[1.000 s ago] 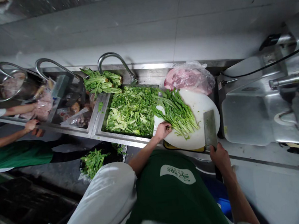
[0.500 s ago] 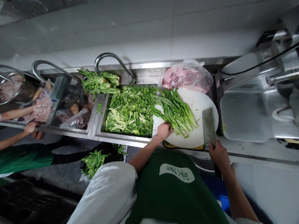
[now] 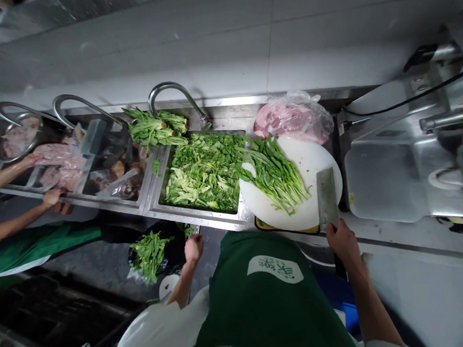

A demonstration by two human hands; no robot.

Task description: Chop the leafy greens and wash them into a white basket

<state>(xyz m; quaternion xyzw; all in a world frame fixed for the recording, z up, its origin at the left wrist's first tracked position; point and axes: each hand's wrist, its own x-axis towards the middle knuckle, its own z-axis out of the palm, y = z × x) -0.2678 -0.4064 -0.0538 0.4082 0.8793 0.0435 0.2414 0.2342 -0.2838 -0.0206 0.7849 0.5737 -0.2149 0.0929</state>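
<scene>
The left hand (image 3: pixel 194 248) hangs to the near left of the cutting board (image 3: pixel 312 160), fingers curled in; whether they pinch anything, I cannot tell. At the board's near right edge, the right hand (image 3: pixel 342 242) grips the cleaver (image 3: pixel 327 196) by its handle, blade over the board. Leafy greens (image 3: pixel 277 175) lie on the board. Nearer than it, the apron's (image 3: pixel 261 319) white patch (image 3: pixel 258 269) bears characters too small to read.

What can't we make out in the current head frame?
All in the head view:
Left hand: any contents hidden by its own curl.
Cleaver: handle mostly covered by the right hand.
Sink: floor buried under chopped greens.
Co-worker: head cut off by the left edge.
</scene>
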